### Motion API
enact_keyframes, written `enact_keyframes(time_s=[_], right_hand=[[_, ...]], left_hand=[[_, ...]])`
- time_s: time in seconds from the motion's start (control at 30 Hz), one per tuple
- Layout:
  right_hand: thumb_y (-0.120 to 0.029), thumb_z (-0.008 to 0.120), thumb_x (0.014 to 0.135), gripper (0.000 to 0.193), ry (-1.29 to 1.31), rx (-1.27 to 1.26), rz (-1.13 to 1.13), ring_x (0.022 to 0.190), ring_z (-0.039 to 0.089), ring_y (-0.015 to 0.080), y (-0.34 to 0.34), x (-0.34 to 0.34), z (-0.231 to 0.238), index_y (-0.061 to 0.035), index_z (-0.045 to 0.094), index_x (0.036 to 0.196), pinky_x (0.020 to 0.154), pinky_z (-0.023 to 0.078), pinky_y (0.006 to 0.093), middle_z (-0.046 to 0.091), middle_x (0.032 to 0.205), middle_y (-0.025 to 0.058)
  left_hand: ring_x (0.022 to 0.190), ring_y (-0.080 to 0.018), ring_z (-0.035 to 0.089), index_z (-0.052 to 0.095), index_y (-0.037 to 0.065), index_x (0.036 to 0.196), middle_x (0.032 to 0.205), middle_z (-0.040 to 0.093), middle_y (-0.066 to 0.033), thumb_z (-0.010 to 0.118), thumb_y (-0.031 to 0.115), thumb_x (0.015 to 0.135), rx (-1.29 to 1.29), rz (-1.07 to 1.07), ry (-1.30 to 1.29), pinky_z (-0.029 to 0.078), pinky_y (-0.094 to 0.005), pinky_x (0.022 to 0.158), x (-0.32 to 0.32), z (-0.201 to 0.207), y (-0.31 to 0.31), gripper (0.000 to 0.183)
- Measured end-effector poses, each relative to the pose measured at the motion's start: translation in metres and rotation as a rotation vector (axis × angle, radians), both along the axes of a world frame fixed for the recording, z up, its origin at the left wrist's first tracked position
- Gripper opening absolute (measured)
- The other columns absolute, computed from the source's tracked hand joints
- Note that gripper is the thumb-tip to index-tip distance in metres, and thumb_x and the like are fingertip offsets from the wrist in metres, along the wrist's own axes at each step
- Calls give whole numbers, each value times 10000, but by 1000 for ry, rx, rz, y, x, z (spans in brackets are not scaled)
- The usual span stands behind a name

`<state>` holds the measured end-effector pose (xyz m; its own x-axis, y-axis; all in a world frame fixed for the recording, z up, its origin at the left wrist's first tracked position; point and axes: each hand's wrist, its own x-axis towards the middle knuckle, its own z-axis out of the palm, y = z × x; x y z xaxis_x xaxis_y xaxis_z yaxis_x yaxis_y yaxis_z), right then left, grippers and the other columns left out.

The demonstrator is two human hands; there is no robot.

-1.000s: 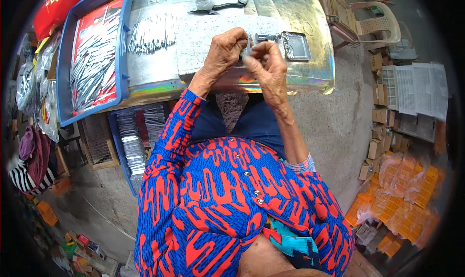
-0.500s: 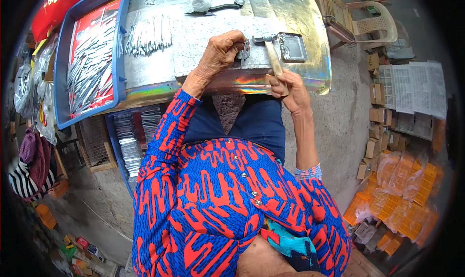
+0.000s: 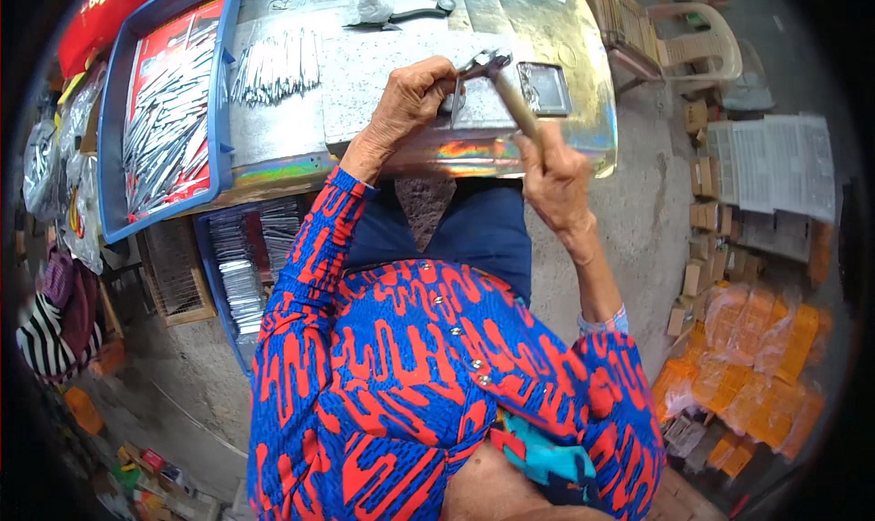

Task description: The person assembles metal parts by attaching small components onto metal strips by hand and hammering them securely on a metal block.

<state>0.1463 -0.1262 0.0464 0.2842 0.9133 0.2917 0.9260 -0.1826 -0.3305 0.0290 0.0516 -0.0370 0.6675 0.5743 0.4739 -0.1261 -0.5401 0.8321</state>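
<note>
My right hand (image 3: 558,182) is wrapped round the wooden handle of a hammer (image 3: 518,106). The hammer's dark metal head is tilted up over the pale block (image 3: 355,106) on the worktable, close to my left fingertips. My left hand (image 3: 412,102) pinches a thin grey metal piece (image 3: 458,106), which stands roughly upright at the block's near part; its exact kind is too small to make out. Just right of the hammer head lies a shallow dark-rimmed square tray (image 3: 545,90) with small contents I cannot identify.
Left of the block lies a row of thin metal strips (image 3: 276,67), beside a blue crate (image 3: 221,129) of similar pieces. Beyond the block are a black-handled tool (image 3: 424,12) and a crumpled plastic bag (image 3: 374,6). A plastic chair (image 3: 715,51) stands at right, near orange crates (image 3: 756,366).
My right hand has moved slightly right and nearer to me, and the hammer head has lifted and shifted left towards my left fingers. My left hand keeps its pinch, almost unmoved.
</note>
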Motion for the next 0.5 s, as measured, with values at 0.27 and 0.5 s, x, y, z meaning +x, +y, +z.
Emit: enact_keyframes(time_s=[0.27, 0.5], right_hand=[[-150, 533, 870, 159, 432, 219, -60, 433, 484, 176, 4, -3, -17, 8, 527, 856, 383, 346, 328, 519, 577, 110], [-258, 478, 910, 288, 1370, 73, -218, 421, 361, 45, 6, 4, -50, -27, 509, 741, 348, 268, 192, 431, 548, -15]], left_hand=[[732, -122, 624, 582, 7, 835, 761, 634, -55, 551, 14, 817, 31, 25, 14, 492, -231, 625, -2, 2, 2, 36], [724, -77, 575, 597, 1, 863, 764, 627, -30, 543, 93, 859, -276, 12, -10, 463, -200, 626, -6, 11, -4, 106]])
